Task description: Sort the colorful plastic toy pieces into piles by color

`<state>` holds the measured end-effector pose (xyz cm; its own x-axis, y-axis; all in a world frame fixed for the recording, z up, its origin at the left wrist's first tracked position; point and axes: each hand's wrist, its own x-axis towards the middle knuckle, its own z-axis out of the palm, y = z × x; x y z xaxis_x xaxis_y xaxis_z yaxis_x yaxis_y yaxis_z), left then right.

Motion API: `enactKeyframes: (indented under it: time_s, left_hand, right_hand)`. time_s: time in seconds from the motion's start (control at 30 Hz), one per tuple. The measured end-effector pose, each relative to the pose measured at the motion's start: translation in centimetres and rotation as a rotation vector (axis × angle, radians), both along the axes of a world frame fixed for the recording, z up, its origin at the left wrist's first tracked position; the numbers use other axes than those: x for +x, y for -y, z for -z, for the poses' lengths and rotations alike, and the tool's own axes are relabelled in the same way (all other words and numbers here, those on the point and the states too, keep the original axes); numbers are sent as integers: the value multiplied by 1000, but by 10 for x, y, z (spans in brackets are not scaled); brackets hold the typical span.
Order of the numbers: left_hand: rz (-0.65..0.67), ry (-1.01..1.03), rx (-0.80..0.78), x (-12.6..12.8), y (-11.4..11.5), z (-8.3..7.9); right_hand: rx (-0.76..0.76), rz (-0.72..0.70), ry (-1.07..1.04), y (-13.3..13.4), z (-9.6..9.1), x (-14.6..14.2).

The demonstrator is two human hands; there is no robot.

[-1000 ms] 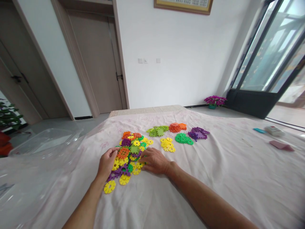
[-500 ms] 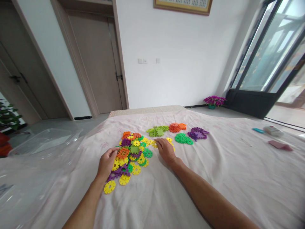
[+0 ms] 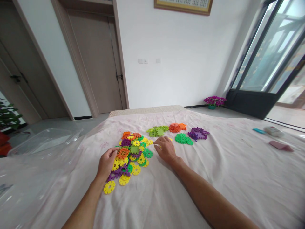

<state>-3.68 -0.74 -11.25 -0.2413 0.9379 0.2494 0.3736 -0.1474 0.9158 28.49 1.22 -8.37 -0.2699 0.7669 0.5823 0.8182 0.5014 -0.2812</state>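
a stray yellow disc (image 3: pixel 109 187) is seen nearest, on the pink sheet (image 3: pixel 214 178). the left hand (image 3: pixel 106 163) is laid on the near-left edge of the mixed pile of plastic discs (image 3: pixel 132 152), fingers curled loosely over an orange square piece (image 3: pixel 123 153); whether anything is pinched cannot be told. the right hand (image 3: pixel 166 149) is pressed flat, fingers spread, on the yellow heap (image 3: pixel 169 140), which is mostly hidden under it; nothing is seen clamped. the discs are judged light, stiff, thin and slick, notched round the rim, best pinched by the edge or slid along the cloth. farther off, sorted heaps are seen: light green (image 3: pixel 157 130), orange (image 3: pixel 176 127), green (image 3: pixel 183 138), purple (image 3: pixel 198 133). at left a clear plastic tub (image 3: pixel 45 141) is seen, apparently with nothing in it. a flower pot (image 3: pixel 213 101) is set by the far wall.
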Motion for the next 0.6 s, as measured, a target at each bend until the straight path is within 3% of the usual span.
enactKeyframes:
  time_s: [0.23, 0.6]
  left_hand:
    - [-1, 2, -8, 0, 1, 0]
    - [8, 3, -12, -1, 0, 2]
  right_hand:
    - [-146, -90, 126, 14, 0, -21]
    - [-164, -92, -2, 2, 10, -17]
